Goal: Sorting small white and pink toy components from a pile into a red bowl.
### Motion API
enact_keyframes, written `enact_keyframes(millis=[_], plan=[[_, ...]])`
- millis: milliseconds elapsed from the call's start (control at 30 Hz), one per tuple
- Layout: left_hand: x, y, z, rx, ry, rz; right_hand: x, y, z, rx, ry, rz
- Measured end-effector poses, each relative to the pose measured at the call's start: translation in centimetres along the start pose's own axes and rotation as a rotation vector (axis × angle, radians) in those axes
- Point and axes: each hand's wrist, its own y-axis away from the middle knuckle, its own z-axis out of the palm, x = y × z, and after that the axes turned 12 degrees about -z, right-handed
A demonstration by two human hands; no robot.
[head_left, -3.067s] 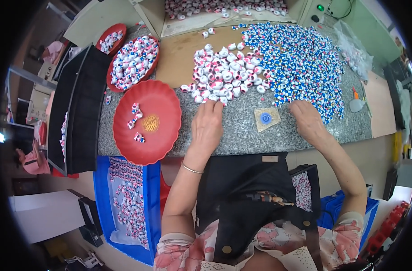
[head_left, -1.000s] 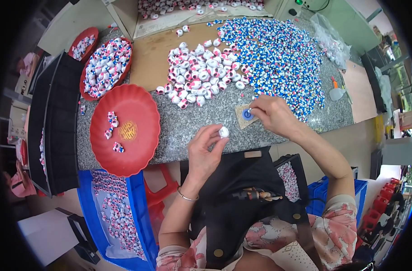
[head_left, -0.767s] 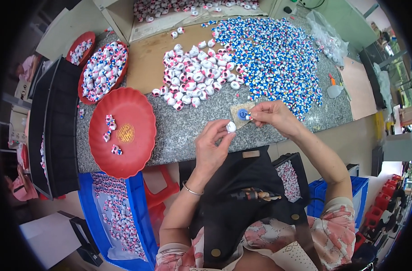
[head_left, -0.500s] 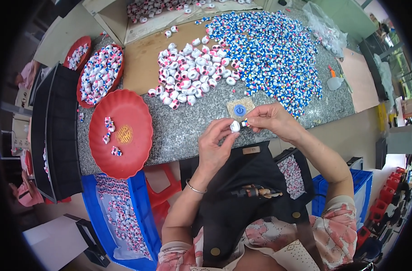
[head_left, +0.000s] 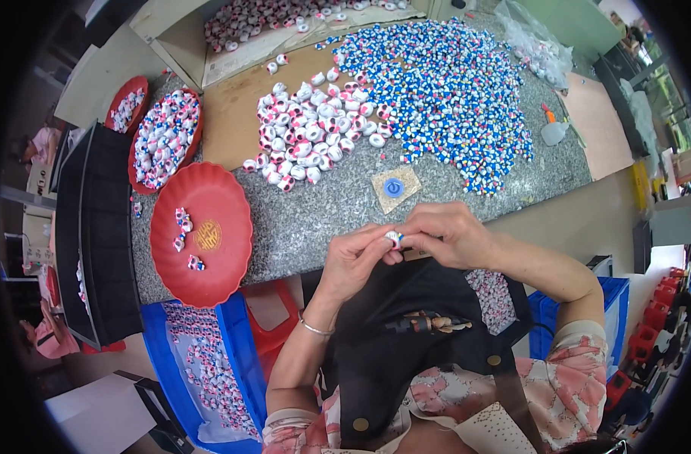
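Observation:
My left hand [head_left: 351, 261] pinches a small white figurine head [head_left: 393, 237] over the table's front edge. The fingers of my right hand [head_left: 448, 234] are closed at the same spot, on a small blue-and-yellow figurine body that meets the head and is mostly covered by the fingertips. Beyond my hands, a round blue cap-like dish [head_left: 393, 188] sits on a square tan pad [head_left: 408, 184]. Farther off lies a pile of white-and-pink figurine heads [head_left: 308, 136]. To its right spreads a big heap of small blue-and-white figurine bodies [head_left: 444, 91].
At the left, a red scalloped plate [head_left: 236, 265] holds a few joined figurines [head_left: 196, 262]; fuller red bowls [head_left: 202, 136] stand behind it. A blue crate [head_left: 239, 363] of pieces is below. A clear bag [head_left: 531, 38] and an orange-tipped bottle [head_left: 554, 132] lie at the right.
My hands have come nearer to me, and the head and body, apart before, now touch between my fingers. The whole view has shifted slightly.

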Motion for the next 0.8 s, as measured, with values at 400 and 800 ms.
enact_keyframes(millis=[400,800], plan=[[5.0,6.7,-6.5,0.626,-0.420,0.183,6.3,-2.9,-2.0,0.009,0.270,0.035],[4.8,-1.0,-6.0,0.840,-1.304,0.412,10.1,-2.8,-3.4,-0.406,0.848,-0.278]])
